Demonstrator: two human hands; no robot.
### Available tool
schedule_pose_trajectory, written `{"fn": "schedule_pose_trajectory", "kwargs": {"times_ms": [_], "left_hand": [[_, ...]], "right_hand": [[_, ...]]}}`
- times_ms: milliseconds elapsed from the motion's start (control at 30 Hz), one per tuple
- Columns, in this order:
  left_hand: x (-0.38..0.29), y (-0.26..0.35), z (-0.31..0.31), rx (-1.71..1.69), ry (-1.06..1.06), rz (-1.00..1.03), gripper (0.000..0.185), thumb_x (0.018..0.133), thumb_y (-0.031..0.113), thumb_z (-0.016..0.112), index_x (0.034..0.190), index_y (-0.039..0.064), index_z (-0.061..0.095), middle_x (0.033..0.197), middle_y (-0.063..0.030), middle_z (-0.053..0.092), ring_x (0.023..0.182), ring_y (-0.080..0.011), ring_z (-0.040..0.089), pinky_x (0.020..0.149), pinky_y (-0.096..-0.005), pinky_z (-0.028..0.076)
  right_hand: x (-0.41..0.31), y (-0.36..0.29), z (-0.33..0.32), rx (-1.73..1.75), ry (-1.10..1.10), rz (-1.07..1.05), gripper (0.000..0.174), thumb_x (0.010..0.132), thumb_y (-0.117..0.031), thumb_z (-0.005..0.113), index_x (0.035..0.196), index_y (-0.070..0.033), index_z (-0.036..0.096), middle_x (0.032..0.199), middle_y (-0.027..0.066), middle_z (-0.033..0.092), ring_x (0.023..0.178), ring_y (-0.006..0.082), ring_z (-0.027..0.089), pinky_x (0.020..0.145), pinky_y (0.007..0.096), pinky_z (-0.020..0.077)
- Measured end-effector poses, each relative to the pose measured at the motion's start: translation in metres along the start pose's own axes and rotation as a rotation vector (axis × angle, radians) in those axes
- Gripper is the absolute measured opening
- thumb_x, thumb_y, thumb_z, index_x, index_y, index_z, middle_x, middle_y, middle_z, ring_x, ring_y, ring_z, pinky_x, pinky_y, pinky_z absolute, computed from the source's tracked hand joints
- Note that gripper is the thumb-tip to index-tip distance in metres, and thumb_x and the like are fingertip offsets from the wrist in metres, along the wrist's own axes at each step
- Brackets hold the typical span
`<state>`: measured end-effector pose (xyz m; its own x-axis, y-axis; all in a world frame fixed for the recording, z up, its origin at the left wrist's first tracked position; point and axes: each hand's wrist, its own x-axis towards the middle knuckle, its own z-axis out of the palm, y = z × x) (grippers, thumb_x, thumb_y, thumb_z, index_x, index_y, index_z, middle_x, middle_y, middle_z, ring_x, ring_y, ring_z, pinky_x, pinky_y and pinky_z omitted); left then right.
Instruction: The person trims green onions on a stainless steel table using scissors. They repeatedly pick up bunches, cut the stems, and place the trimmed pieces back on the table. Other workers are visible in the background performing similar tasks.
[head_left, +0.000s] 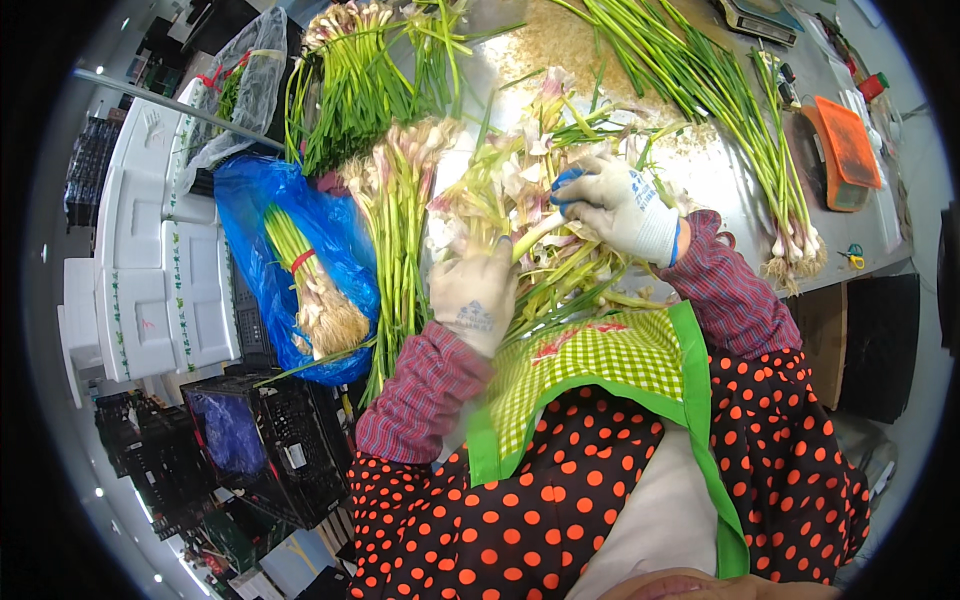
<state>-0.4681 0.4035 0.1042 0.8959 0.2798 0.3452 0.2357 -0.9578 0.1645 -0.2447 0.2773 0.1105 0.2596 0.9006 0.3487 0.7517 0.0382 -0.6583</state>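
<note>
Both hands wear white work gloves, blue at the fingers. My left hand (474, 296) grips the green stem part of a young garlic stalk (534, 238). The fingers of my right hand (619, 206) are closed on its pale bulb end. Beneath and beyond the hands lies a heap of peeled husks and leaves (577, 262). Left of my left hand lies a row of garlic stalks with roots and purplish skins (401, 195). At the right, long green stalks with white bulbs (795, 240) lie across the metal table (720, 169).
A blue plastic bag (255, 195) holds a banded garlic bundle (322, 300) at the left. More bundles (360, 82) lie at the far left of the table. An orange scale (847, 146) and small scissors (853, 256) are at the right. White foam boxes (150, 292) and black crates (277, 442) stand left.
</note>
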Motion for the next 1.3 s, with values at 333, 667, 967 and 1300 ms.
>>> {"fn": "schedule_pose_trajectory", "kwargs": {"times_ms": [333, 667, 967, 1300], "left_hand": [[0.001, 0.004, 0.007, 0.101, -0.063, -0.008, 0.034, 0.078, 0.023, 0.079, 0.107, 0.01, 0.068, 0.072, -0.0066, 0.065, 0.067, -0.0267, 0.065, 0.066, -0.0408, 0.045], [0.011, 0.016, 0.016, 0.173, -0.309, -0.125, 0.009, 0.076, 0.018, 0.065, 0.067, 0.015, 0.065, 0.063, -0.0037, 0.062, 0.057, -0.0224, 0.06, 0.06, -0.0393, 0.048], [0.002, 0.023, 0.025, 0.147, -0.164, -0.184, 0.016, 0.079, 0.018, 0.061, 0.093, 0.012, 0.068, 0.083, -0.0016, 0.068, 0.08, -0.021, 0.068, 0.074, -0.0357, 0.048], [-0.005, 0.024, 0.03, 0.116, -0.203, -0.285, 0.019, 0.081, 0.016, 0.059, 0.097, 0.013, 0.07, 0.088, -0.0006, 0.069, 0.083, -0.0213, 0.069, 0.083, -0.0403, 0.047]], "right_hand": [[-0.008, 0.015, 0.006, -0.065, 0.124, 0.291, 0.016, 0.088, -0.014, 0.066, 0.098, -0.004, 0.071, 0.091, 0.0187, 0.065, 0.091, 0.0383, 0.061, 0.081, 0.0462, 0.0497], [-0.025, -0.015, -0.011, -0.191, -0.168, 0.166, 0.03, 0.09, -0.017, 0.064, 0.119, -0.009, 0.068, 0.101, 0.0197, 0.065, 0.088, 0.038, 0.064, 0.075, 0.0466, 0.0507], [-0.031, 0.017, 0.02, -0.277, -0.056, 0.076, 0.02, 0.087, -0.006, 0.062, 0.106, -0.003, 0.069, 0.088, 0.023, 0.064, 0.081, 0.0415, 0.063, 0.077, 0.0479, 0.0485], [-0.023, 0.01, 0.018, -0.002, -0.153, 0.224, 0.025, 0.087, -0.004, 0.065, 0.109, 0.006, 0.066, 0.094, 0.0215, 0.068, 0.087, 0.0356, 0.065, 0.08, 0.0402, 0.0498]]}}
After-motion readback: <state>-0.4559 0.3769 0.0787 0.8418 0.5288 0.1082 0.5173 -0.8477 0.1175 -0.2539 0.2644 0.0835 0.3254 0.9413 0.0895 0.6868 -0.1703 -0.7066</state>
